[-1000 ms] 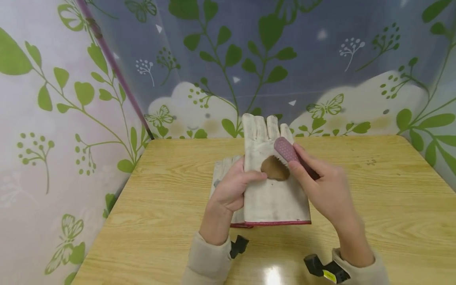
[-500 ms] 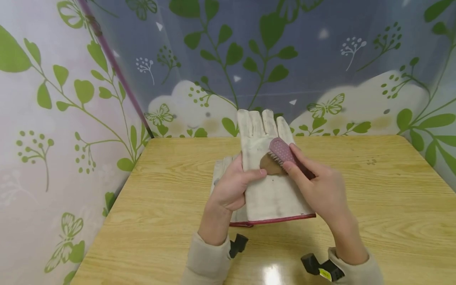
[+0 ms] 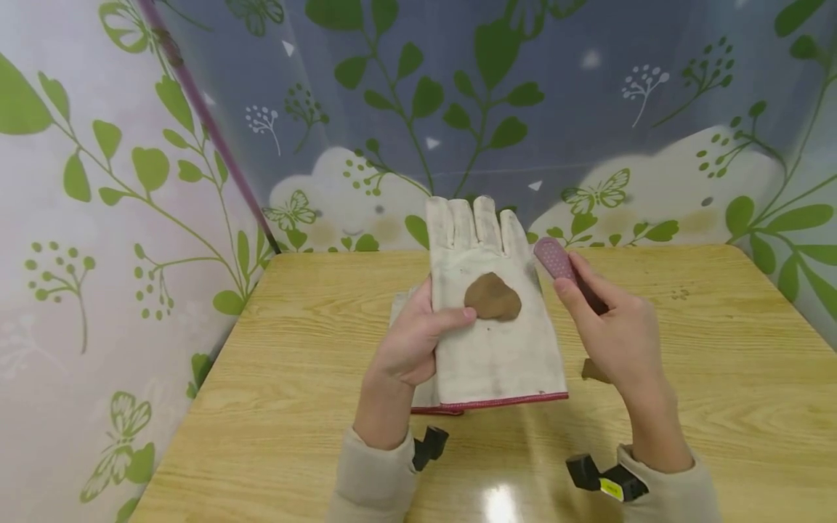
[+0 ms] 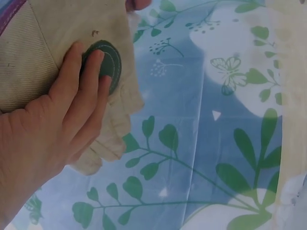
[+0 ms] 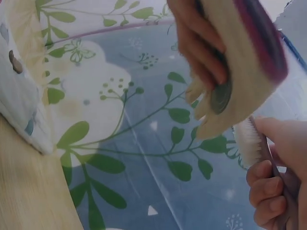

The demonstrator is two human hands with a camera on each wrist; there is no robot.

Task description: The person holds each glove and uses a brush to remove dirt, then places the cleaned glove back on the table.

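My left hand holds up a cream work glove, fingers upward, with the thumb on its front face. Beside the thumb tip is a rounded brown patch. In the left wrist view the fingers press on the glove's other side, over a green stitched oval patch. My right hand grips a scrub brush with a pinkish-purple dotted back, just right of the glove. White bristles show in the right wrist view, turned toward the glove.
A second cream glove with a red hem lies on the wooden table, mostly behind the held one. A small brown piece lies on the table, partly hidden by the right wrist. Leaf-patterned curtains stand behind and to the left.
The brush came down-left over the brown patch, then moved right, off the glove, baring the whole patch. The held glove shifted slightly left and tilted. The small brown piece now shows.
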